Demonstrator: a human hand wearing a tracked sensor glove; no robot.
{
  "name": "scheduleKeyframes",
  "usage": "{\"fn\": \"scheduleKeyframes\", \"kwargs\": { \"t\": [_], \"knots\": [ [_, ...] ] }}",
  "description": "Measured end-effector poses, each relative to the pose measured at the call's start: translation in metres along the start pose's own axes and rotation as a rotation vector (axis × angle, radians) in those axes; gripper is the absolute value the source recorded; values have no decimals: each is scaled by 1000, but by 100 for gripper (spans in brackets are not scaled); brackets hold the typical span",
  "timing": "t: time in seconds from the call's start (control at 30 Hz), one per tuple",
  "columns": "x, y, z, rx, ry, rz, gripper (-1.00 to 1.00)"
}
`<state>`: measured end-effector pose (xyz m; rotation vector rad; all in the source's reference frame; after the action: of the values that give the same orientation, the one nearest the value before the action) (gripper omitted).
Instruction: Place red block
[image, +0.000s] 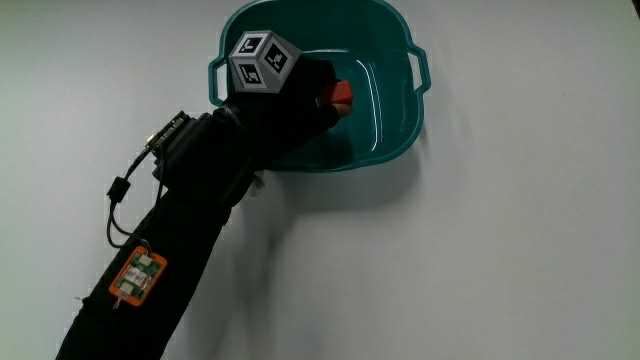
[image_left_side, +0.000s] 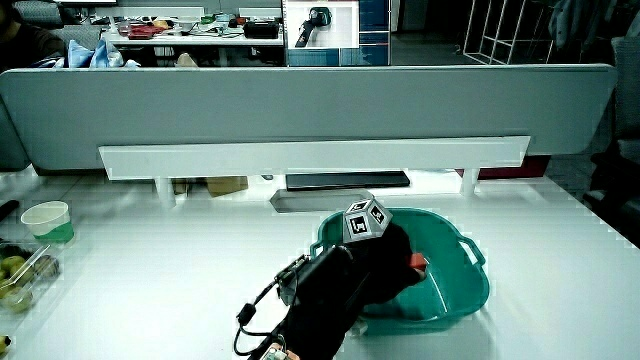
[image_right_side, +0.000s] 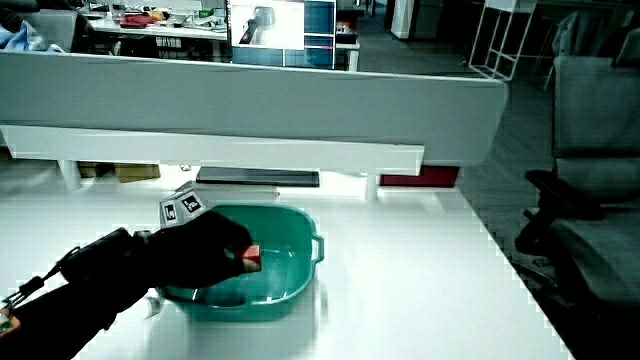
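Your grip (image: 300, 95) is closed on the red block (image: 341, 94), held inside the tub (image: 398, 45) above its floor. Lower it until it touches, then release gently, clear of the wall.

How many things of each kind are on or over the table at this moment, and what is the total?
Teal plastic tub with two handles: 1
Small red block, held in the gloved hand inside the tub: 1
Pale green paper cup near the table's edge, in a side view: 1
Clear container of green fruit at the table's edge, in a side view: 1
Total: 4
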<state>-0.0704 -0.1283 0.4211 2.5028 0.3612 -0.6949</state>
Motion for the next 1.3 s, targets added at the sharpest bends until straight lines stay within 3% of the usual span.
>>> {"fn": "scheduleKeyframes", "kwargs": {
  "t": [0.33,0.9,1.3],
  "knots": [
    [-11,11,-9,-52,-2,82,0],
    [-16,22,-27,-112,65,134,0],
    [-20,26,-38,-155,91,170,-35]
  ]
}}
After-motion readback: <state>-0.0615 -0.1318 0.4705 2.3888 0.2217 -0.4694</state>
